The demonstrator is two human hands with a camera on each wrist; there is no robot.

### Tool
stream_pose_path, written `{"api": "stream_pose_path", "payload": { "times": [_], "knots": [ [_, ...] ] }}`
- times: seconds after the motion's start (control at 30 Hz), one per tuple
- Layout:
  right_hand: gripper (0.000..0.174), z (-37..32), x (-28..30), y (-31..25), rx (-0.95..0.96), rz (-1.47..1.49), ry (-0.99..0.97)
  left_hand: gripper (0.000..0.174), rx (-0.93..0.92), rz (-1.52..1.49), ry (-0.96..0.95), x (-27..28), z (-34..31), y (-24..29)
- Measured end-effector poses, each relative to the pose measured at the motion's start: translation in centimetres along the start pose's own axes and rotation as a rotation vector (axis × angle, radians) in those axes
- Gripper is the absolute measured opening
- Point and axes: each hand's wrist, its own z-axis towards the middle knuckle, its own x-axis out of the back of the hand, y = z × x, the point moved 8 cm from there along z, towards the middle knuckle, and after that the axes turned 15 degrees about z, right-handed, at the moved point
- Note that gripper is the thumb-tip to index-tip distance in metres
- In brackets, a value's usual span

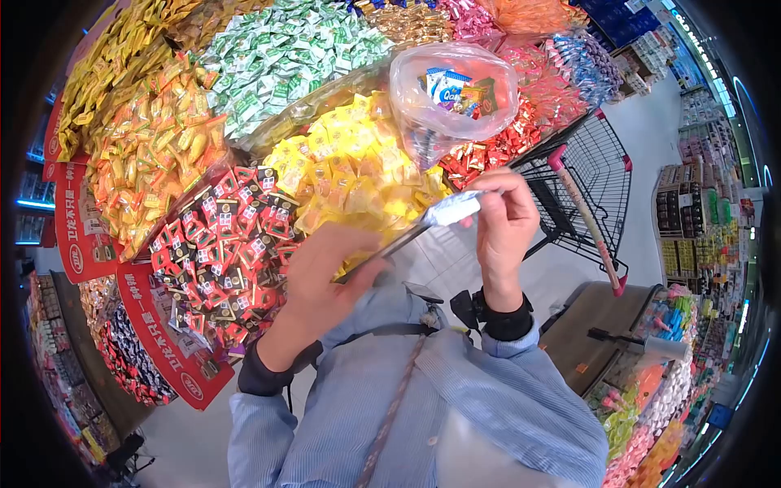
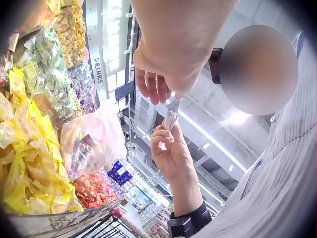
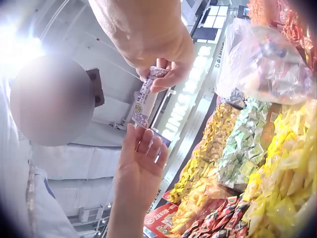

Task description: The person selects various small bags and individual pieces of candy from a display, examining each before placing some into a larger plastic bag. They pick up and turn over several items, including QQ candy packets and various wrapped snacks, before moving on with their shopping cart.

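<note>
A small white and purple wrapped piece [image 3: 144,99] is held between the two hands in front of the body. The right hand [image 1: 506,220] pinches its upper end between thumb and fingers; in the right wrist view that hand [image 3: 166,74] is close up. My left hand [image 1: 329,272] is at the lower end, its thumb and fingertips against the wrapper, seen in the right wrist view [image 3: 143,148]. A dark, thin strip-like object [image 1: 400,241] lies between the left hand and the wrapper in the head view. What it is, I cannot tell.
Heaped wrapped sweets in yellow [image 1: 342,154], green [image 1: 285,61] and red-black [image 1: 224,252] fill the bins ahead. An open clear bag [image 1: 415,122] holding several packets rests on them. A black shopping cart [image 1: 586,179] stands at the right.
</note>
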Motion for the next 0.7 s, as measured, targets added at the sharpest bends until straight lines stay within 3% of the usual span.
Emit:
{"api": "stream_pose_path", "payload": {
  "times": [0.03,0.17,0.23,0.33,0.47,0.7],
  "knots": [
    [0.01,1.6,0.8,-1.3,0.17,-0.187,0.027,0.026,0.032,0.006,0.002,0.0,-0.2,-0.4],
    [0.016,7.1,2.6,-2.5,0.399,-0.466,0.062,0.023,0.161,0.068,-0.04,-0.3,-1.5,-2.4],
    [0.019,9.3,3.4,-0.9,0.311,-0.965,0.026,0.02,0.24,0.065,-0.028,-0.6,-2.4,-3.7],
    [0.018,11.0,3.1,1.5,0.301,-1.144,-0.084,0.019,0.305,0.115,-0.063,-0.6,-4.0,-5.0],
    [0.013,11.2,2.2,3.7,0.237,-1.14,-0.278,0.021,0.429,0.114,-0.086,-0.4,-6.1,-6.8],
    [0.009,8.4,0.7,0.3,0.418,-0.846,-0.148,0.02,0.552,0.102,-0.101,-0.1,-7.9,-8.0]
  ]
}}
